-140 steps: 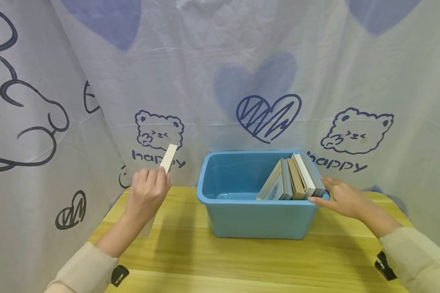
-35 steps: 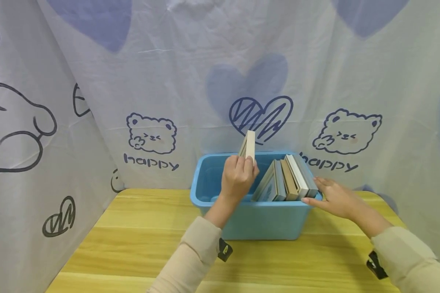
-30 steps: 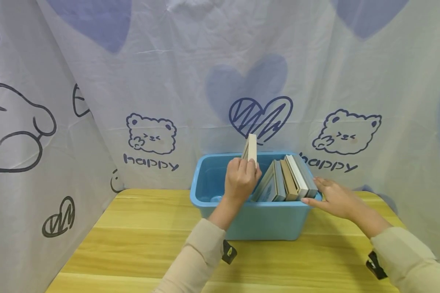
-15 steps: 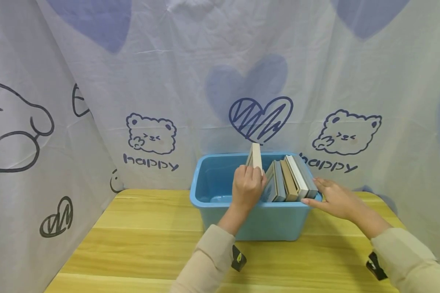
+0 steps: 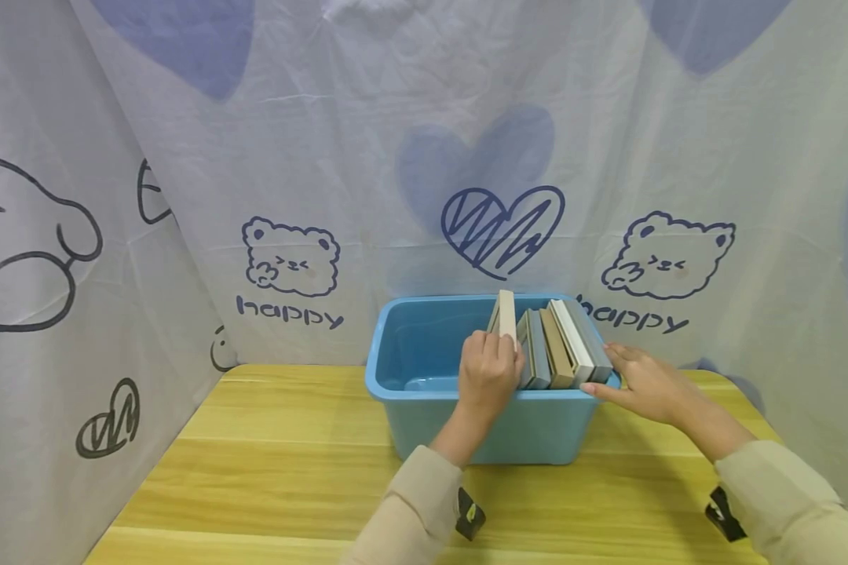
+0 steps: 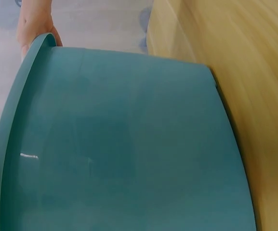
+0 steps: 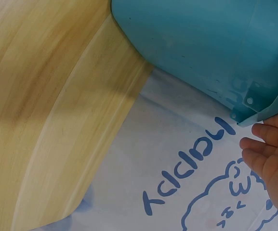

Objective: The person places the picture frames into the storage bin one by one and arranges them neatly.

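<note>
My left hand point(image 5: 489, 373) grips a thin picture frame point(image 5: 507, 314) by its pale cream edge. It holds the frame upright, leaning a little, inside the blue plastic bin point(image 5: 459, 428). Several more frames point(image 5: 557, 349) with grey, tan and white edges stand side by side at the bin's right end, just right of the held one. My right hand point(image 5: 646, 380) holds the bin's right rim, thumb over the front corner; in the right wrist view its fingers point(image 7: 264, 149) curl under the rim. The bin's front wall point(image 6: 110, 139) fills most of the left wrist view.
The bin stands on a yellow wood-grain table point(image 5: 275, 463) near its back edge. A white curtain point(image 5: 367, 157) printed with hearts, bears and "happy" hangs close behind and along the left. The bin's left half shows bare floor point(image 5: 431, 383).
My left hand has carried the cream-edged frame from left of the bin over it, then down and right towards the other frames. My right hand has stayed at the rim.
</note>
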Demonstrator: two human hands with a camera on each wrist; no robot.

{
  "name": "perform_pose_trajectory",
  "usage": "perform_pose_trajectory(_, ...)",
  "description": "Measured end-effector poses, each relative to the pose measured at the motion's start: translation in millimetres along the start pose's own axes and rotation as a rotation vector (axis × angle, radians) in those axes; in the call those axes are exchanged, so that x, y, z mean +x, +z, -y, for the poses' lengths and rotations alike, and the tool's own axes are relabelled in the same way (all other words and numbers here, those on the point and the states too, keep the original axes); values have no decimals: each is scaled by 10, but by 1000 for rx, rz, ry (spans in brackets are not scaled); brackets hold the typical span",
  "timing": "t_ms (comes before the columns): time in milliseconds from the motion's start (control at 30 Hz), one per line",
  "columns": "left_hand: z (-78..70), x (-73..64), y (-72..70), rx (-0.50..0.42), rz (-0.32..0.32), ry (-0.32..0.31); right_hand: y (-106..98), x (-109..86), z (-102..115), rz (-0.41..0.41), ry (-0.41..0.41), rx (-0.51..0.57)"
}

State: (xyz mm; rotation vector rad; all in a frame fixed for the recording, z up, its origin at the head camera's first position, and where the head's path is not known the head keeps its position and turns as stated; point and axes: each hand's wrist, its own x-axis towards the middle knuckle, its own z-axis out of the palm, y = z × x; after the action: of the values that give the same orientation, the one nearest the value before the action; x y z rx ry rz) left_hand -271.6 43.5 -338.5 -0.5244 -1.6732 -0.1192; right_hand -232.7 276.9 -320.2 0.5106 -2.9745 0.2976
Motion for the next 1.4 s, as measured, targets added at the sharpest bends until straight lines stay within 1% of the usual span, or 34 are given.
perform_pose_trajectory(167, -62, -4, -12, -2, 37, -30, -9, 3, 4, 3, 5, 5)
perform_pose_trajectory(367, -123, -13, -9, 28, 72, -38, -21, 5, 16, 10, 7, 6)
perform_pose_trajectory(533, -142, -12, -20, 52, 112, -49, -29, -3, 24, 16, 13, -8)
perform_pose_trajectory(667, -149, -14, -38, 64, 137, -38, -28, -3, 27, 19, 12, -11)
perform_pose_trajectory(833, -183, -46, -55, 57, 127, 4, -17, -1, 29, 18, 9, -15)
perform_pose_trajectory(933, -215, -73, -76, 25, 135, 13, -12, -7, 31, 9, 6, -17)
perform_pose_trajectory(1100, -251, -111, -109, -62, 177, -16, -8, -17, 23, -2, -2, -11)
perform_pose_trajectory(1267, -286, -110, -120, -146, 179, -43, -2, -17, 15, -9, -5, -1)
perform_pose_trajectory(1400, -305, -108, -145, -174, 177, -59, 5, -10, 13, -12, -9, -9)
